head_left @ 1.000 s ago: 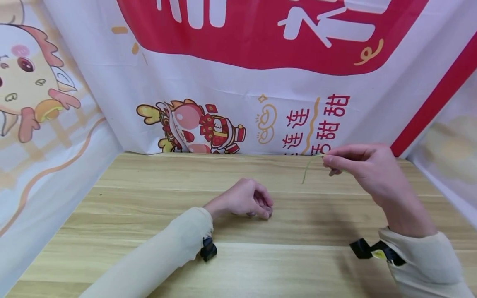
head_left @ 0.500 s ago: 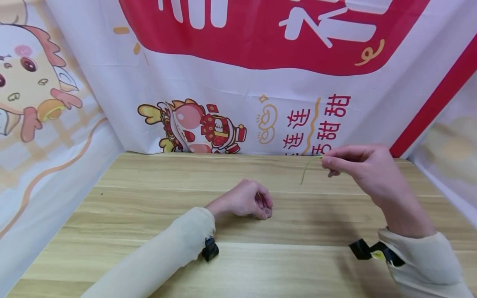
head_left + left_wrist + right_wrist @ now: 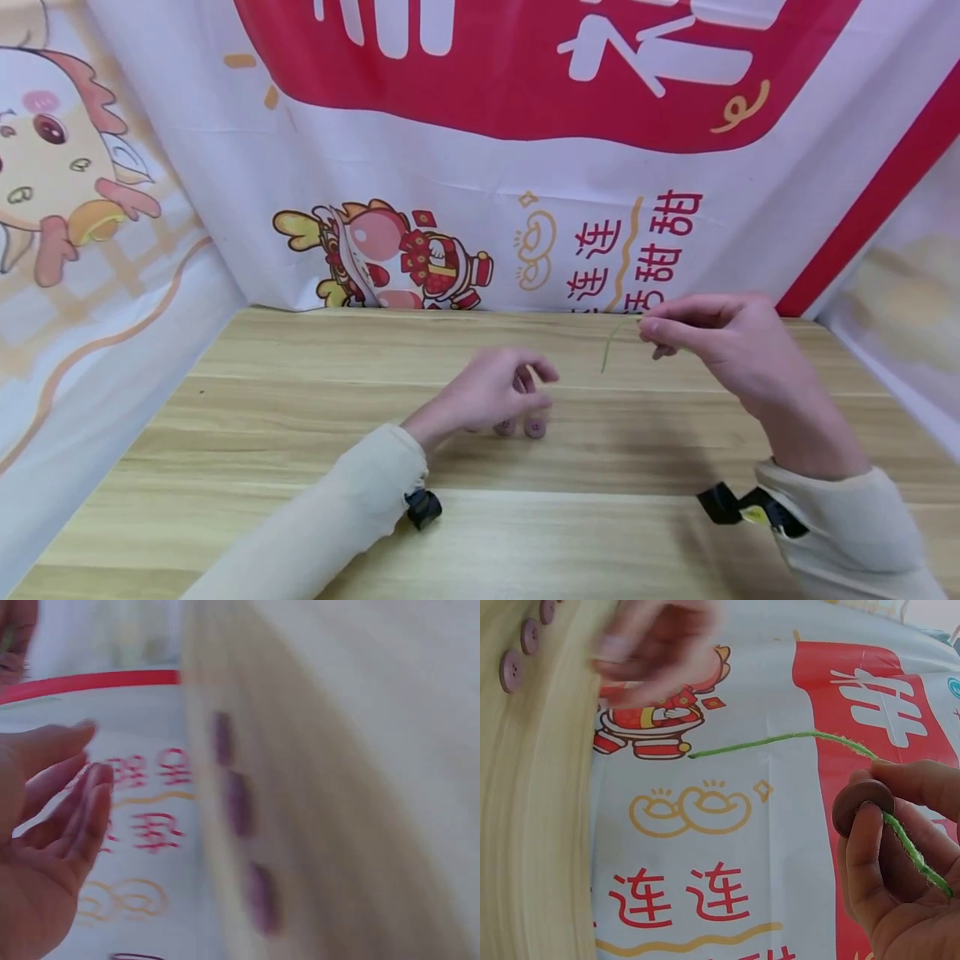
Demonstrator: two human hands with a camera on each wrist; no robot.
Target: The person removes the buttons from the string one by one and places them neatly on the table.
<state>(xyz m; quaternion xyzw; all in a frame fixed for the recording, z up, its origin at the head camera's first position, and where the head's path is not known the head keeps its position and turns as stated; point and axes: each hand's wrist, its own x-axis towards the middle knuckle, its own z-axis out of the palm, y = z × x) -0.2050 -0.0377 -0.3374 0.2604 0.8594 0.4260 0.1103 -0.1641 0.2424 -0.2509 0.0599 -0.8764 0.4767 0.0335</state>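
Observation:
My right hand (image 3: 738,350) is raised over the right of the table. It pinches a brown button (image 3: 853,802) together with a green string (image 3: 769,741). One string end sticks out leftward past the fingertips; the other runs across the palm. Whether the string passes through the button's holes I cannot tell. My left hand (image 3: 495,390) hovers just above the table, fingers spread apart and holding nothing. Below it, three purplish-brown buttons lie in a row: the right button (image 3: 535,428), the middle button (image 3: 505,428), and a third button (image 3: 547,610), mostly hidden in the head view.
The wooden table (image 3: 315,400) reaches back to a printed cloth (image 3: 450,150) with red and white patterns. Cloth panels also stand at the left and right sides. A small dark speck (image 3: 202,392) lies at the table's left.
My left hand has let go of the rightmost button, risen slightly and spread its fingers. That button now shows on the table. The right hand, with button and string, has barely shifted left.

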